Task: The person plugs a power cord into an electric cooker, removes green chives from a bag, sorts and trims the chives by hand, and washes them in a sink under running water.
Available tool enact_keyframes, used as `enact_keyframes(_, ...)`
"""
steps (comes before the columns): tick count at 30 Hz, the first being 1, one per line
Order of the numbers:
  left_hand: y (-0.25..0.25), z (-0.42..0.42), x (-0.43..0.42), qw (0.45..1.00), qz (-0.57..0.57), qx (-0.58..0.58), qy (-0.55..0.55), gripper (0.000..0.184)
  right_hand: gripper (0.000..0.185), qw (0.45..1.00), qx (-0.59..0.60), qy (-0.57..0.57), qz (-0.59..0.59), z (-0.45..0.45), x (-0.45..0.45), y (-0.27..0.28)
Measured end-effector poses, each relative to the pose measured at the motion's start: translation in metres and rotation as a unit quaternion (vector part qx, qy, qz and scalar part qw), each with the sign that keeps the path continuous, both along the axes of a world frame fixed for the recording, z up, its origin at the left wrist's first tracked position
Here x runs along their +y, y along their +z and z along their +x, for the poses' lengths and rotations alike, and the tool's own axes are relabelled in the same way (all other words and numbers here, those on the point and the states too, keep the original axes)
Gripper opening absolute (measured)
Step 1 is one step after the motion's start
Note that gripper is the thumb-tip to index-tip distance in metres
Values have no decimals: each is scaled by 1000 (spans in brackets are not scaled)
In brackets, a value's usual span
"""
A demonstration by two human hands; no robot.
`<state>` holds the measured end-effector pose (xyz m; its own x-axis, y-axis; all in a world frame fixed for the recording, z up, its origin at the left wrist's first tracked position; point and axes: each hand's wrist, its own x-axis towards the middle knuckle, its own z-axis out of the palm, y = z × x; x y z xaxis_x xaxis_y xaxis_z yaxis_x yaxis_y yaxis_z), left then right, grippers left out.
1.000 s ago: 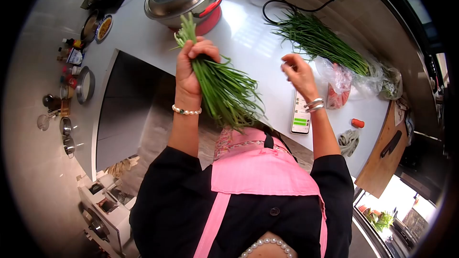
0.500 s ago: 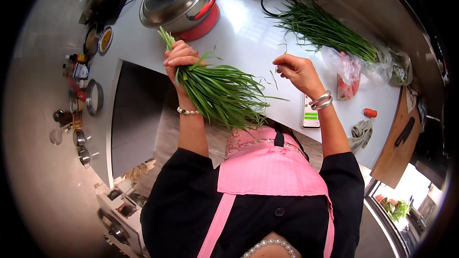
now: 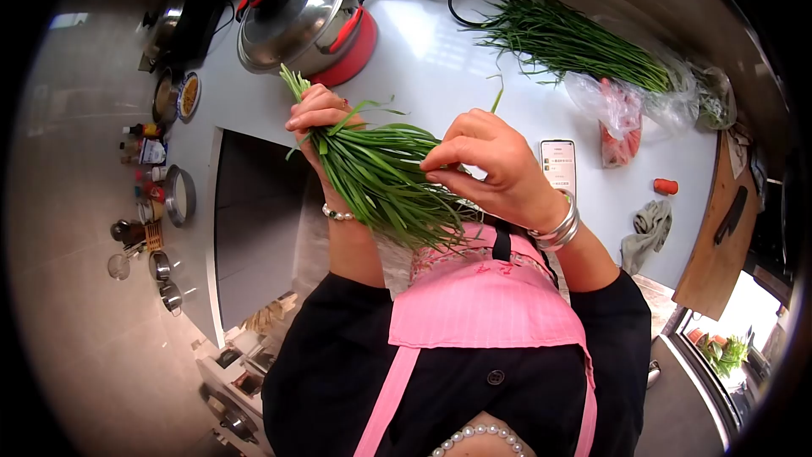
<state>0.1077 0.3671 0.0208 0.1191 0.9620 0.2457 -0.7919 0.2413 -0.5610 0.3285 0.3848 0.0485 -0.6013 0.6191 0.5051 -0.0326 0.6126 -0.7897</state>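
Note:
My left hand (image 3: 320, 114) is closed around a bunch of garlic chives (image 3: 385, 182), near the pale stem ends. The long green leaves fan out to the right and down over the pink apron. My right hand (image 3: 495, 161) is at the leaf side of the bunch, thumb and fingers bent in a pinch on thin leaves there. A short green leaf piece (image 3: 497, 98) shows just above its knuckles; whether the hand holds this piece is unclear. A second, larger pile of chives (image 3: 575, 42) lies at the back right, partly in a clear plastic bag (image 3: 672, 114).
A lidded steel pot (image 3: 296, 21) on a red base stands at the back left, with a black cord behind. Right of me are a phone (image 3: 558, 171), a bagged red item (image 3: 622, 131), a small red object (image 3: 666, 187), a grey cloth (image 3: 647, 233) and a knife (image 3: 731, 216) on a wooden board (image 3: 710, 275).
My right hand has moved left from above the counter to the chive leaves. The bunch stays in my left hand. The whole view has shifted slightly, and the phone shows more fully.

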Motion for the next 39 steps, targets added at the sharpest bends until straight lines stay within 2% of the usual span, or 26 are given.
enact_keyframes(4, -3, 6, -1, 1000, 1, -7, 8, 23, 18, 996, -28, -70, 50, -6, 0, -8)
enact_keyframes(10, -5, 15, -4, 999, 0, -43, -1, 24, 18, 988, -34, -113, 97, -14, 1, -7)
enact_keyframes(13, -4, 25, -7, 995, -22, -95, 19, 24, 15, 988, -61, -118, 73, -16, -1, -7)
enact_keyframes(19, -11, 30, -12, 986, -19, -168, -7, 23, 13, 991, -38, -118, 57, -24, -1, -9)
enact_keyframes(22, -11, 35, -14, 984, -33, -176, -5, 21, 9, 996, -27, -80, 13, -24, 5, -15)
enact_keyframes(25, -18, 32, -15, 985, -58, -161, 4, 18, 10, 972, -14, 10, -236, -20, 9, -9)
enact_keyframes(29, -24, 25, -14, 988, -78, -135, -11, 15, 17, 921, -1, 73, -382, -19, 19, -17)
enact_keyframes(32, -21, 28, -13, 982, -101, -156, -13, 16, 17, 915, 3, 70, -398, -19, 18, -16)
enact_keyframes(39, -29, 23, -9, 988, -128, -78, -25, 18, 17, 927, -13, 41, -374, -22, 17, -24)
